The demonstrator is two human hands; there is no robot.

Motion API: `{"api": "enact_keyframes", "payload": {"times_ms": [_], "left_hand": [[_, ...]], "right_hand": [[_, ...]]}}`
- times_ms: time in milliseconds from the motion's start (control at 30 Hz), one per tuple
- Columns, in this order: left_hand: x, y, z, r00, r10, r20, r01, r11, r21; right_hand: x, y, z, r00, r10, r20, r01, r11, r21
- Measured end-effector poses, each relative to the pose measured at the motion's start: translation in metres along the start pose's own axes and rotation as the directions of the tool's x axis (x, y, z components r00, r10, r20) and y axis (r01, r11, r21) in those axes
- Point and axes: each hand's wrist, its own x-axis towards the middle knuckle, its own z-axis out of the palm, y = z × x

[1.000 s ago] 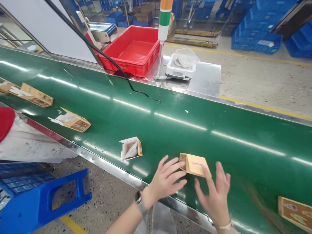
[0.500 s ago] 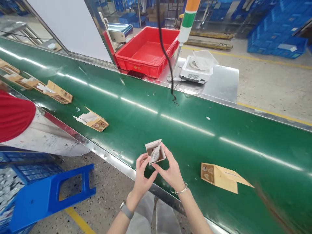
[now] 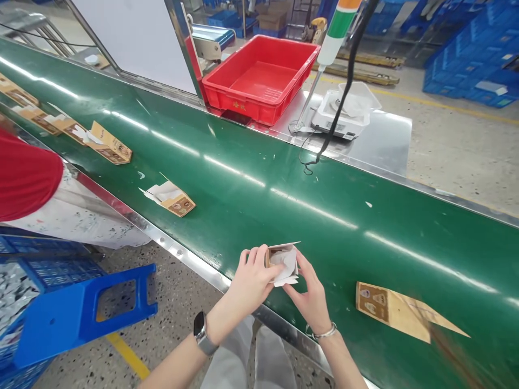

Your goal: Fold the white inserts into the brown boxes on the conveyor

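Between my hands, over the near side of the green conveyor belt (image 3: 239,216), is a small open carton (image 3: 283,247) with its flaps up and a white packet (image 3: 287,266) inside. My left hand (image 3: 254,275) grips the carton's left side, its thumb reaching in against the packet. From the right, my right hand (image 3: 310,294) holds the carton between thumb and fingers. A brown and tan carton (image 3: 405,312) lies on the belt to the right, its far end near a motion blur. Another open carton (image 3: 178,204) with white material in it lies to the left.
More open cartons (image 3: 107,146) line the belt at the far left, beside a person in a red top (image 3: 28,173). A red bin (image 3: 259,81) and a white scale (image 3: 343,121) stand beyond the belt. A black cable (image 3: 344,92) hangs above. A blue stool (image 3: 81,319) is lower left.
The carton in my hands has shifted right and turned. My left hand has moved up over its left side, with the thumb now inside. The loose cartons appear further right in view.
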Motion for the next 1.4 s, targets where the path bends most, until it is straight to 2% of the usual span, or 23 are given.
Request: {"api": "enact_keyframes", "payload": {"times_ms": [100,233,367,467,600,733,833,967,1033,1100,1133,1200,1233,1267,1300,1367,1400], "left_hand": [[-0.002,0.005,0.004,0.999,0.040,0.025,-0.042,0.996,0.074],[-0.001,0.010,0.005,0.978,0.198,0.066,-0.204,0.973,0.106],[0.012,0.011,-0.001,0.925,0.356,0.135,-0.359,0.933,-0.007],[0.022,0.007,-0.004,0.890,0.447,0.094,-0.438,0.894,-0.099],[0.029,0.001,-0.004,0.854,0.516,0.062,-0.500,0.849,-0.173],[0.031,0.000,0.000,0.862,0.494,0.115,-0.458,0.856,-0.241],[0.030,0.003,0.003,0.852,0.496,0.167,-0.462,0.863,-0.204],[0.027,0.007,0.008,0.871,0.474,0.131,-0.467,0.880,-0.084],[0.024,0.004,0.014,0.854,0.510,0.099,-0.506,0.860,-0.069],[0.015,-0.002,0.022,0.839,0.544,-0.022,-0.541,0.829,-0.142],[0.009,-0.005,0.027,0.852,0.505,-0.139,-0.524,0.827,-0.203],[-0.006,-0.005,0.038,0.891,0.284,-0.353,-0.412,0.834,-0.367],[-0.013,-0.003,0.044,0.908,0.164,-0.385,-0.341,0.824,-0.453],[-0.020,0.001,0.050,0.928,0.088,-0.362,-0.280,0.805,-0.523],[-0.025,0.007,0.056,0.951,0.066,-0.303,-0.237,0.787,-0.570],[-0.031,0.020,0.067,0.975,0.121,-0.187,-0.211,0.773,-0.599],[-0.032,0.026,0.073,0.976,0.131,-0.172,-0.208,0.783,-0.586]], "right_hand": [[-0.001,0.003,-0.006,1.000,-0.022,-0.002,0.022,0.999,-0.025],[-0.008,0.011,-0.016,1.000,-0.016,0.024,0.017,0.999,-0.027],[-0.023,0.021,-0.023,0.999,0.050,0.004,-0.050,0.998,-0.032],[-0.032,0.023,-0.025,0.992,0.105,-0.067,-0.107,0.994,-0.025],[-0.035,0.021,-0.025,0.995,0.000,-0.098,-0.009,0.996,-0.088],[-0.034,0.021,-0.027,0.991,-0.074,-0.108,0.058,0.987,-0.148],[-0.033,0.021,-0.032,0.991,-0.109,-0.081,0.095,0.983,-0.158],[-0.030,0.021,-0.042,0.977,-0.211,-0.028,0.201,0.959,-0.199],[-0.030,0.022,-0.047,0.965,-0.262,0.024,0.260,0.934,-0.246],[-0.032,0.025,-0.052,0.954,-0.295,0.052,0.296,0.905,-0.306],[-0.034,0.027,-0.054,0.953,-0.299,0.044,0.296,0.893,-0.340],[-0.041,0.032,-0.057,0.956,-0.292,0.007,0.271,0.878,-0.394],[-0.045,0.034,-0.058,0.959,-0.283,-0.009,0.255,0.877,-0.406],[-0.050,0.037,-0.060,0.963,-0.270,-0.017,0.240,0.881,-0.407],[-0.055,0.040,-0.061,0.966,-0.257,-0.022,0.227,0.888,-0.399],[-0.064,0.044,-0.062,0.971,-0.235,-0.030,0.207,0.903,-0.376],[-0.068,0.045,-0.063,0.974,-0.224,-0.038,0.196,0.911,-0.364]]}}
